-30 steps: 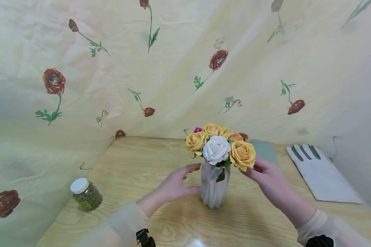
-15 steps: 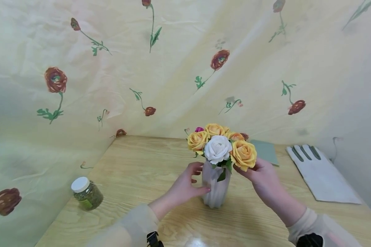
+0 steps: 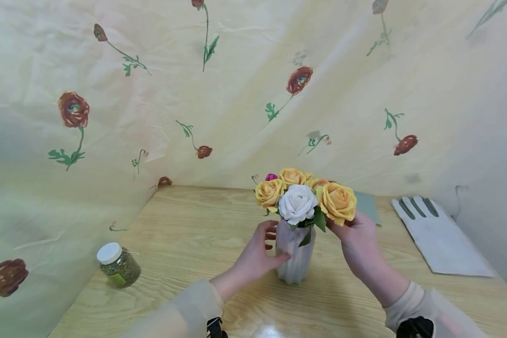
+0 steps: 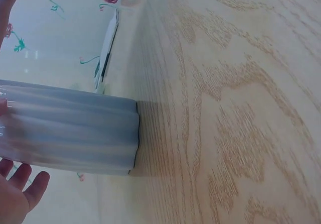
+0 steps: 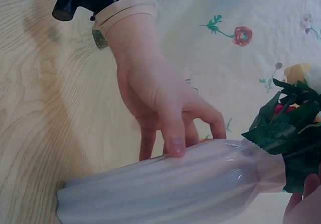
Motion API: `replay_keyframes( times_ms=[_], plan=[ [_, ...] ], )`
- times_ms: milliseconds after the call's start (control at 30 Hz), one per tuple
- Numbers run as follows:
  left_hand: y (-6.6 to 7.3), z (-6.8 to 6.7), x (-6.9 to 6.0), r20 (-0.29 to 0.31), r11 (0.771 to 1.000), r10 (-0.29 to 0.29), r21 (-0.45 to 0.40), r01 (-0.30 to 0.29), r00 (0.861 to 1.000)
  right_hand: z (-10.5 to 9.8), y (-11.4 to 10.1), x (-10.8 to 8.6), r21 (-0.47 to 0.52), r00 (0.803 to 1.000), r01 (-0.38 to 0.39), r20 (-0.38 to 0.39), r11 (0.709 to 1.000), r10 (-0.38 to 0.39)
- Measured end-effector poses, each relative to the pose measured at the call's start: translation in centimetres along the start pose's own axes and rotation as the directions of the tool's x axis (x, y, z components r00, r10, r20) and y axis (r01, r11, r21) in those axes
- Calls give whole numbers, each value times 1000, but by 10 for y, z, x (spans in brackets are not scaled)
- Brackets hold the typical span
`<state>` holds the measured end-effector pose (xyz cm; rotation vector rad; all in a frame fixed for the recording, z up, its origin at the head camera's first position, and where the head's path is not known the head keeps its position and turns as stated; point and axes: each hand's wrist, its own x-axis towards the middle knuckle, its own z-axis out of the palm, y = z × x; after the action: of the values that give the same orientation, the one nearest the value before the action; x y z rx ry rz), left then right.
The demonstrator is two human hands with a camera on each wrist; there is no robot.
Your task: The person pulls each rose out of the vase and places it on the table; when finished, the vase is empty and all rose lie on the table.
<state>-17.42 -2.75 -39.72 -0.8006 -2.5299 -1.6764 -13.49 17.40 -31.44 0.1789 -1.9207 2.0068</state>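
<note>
Pale ribbed vase (image 3: 299,263) stands upright on the wood-grain table (image 3: 186,234), 5 o'clock of head-view centre, white rose (image 3: 297,204) above its mouth. Left hand (image 3: 255,253), at its 9 o'clock, grips the vase, thumb on the near wall. Right hand (image 3: 360,239), at 3 o'clock, pinches the rightmost yellow rose (image 3: 338,202) from beneath, fingertips partly hidden.

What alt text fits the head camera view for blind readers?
A left hand holds a pale vase of yellow and white roses on a wooden table; the right hand reaches beneath one yellow rose. A lidded jar stands at left.
</note>
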Motion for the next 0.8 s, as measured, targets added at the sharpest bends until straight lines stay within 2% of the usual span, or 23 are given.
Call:
replay_keyframes(
  times_ms=[200, 367, 500, 700, 800],
  plan=[
    [0, 0, 1, -9, 1000, -12, 7, 13, 1000, 0, -9, 1, 92, 998, 70, -6, 993, -70],
    [-2, 1, 2, -11, 1000, -16, -4, 16, 1000, -1, -18, 5, 192, 994, 109, -14, 975, -109],
    [-3, 2, 2, -10, 1000, -14, -10, 14, 1000, 0, -26, 10, 259, 990, 138, -62, 956, -127],
    [-3, 2, 2, -4, 999, -38, -25, 38, 999, 0, -39, 18, 286, 982, 163, -142, 944, -127],
    [-2, 2, 1, 0, 999, -44, -29, 44, 999, -2, -46, 21, 348, 979, 187, -146, 919, -144]
  ],
)
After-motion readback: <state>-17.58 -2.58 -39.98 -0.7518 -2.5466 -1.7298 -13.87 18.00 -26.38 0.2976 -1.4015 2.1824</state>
